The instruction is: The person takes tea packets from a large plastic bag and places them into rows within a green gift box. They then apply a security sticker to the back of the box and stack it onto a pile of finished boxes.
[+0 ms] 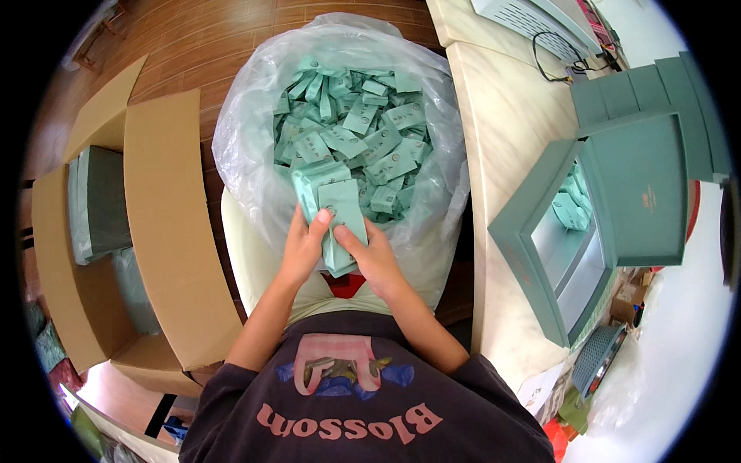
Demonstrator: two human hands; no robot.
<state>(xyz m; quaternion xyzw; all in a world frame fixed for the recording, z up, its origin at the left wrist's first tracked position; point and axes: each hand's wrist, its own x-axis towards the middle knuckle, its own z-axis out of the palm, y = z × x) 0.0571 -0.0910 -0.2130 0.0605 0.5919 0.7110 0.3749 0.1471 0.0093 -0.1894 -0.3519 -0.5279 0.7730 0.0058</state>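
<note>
Both hands grip a stack of green packets over the bag.
Left hand [303, 245] and right hand [376, 258] clasp the packet stack [340, 220], long axis pointing away, above the clear plastic bag [239, 147].

A reddish-brown wooden plank floor [201, 31] lies under an open cardboard box [166, 224] on the left; a pale marble-patterned worktop [505, 123] runs along the right.
</note>
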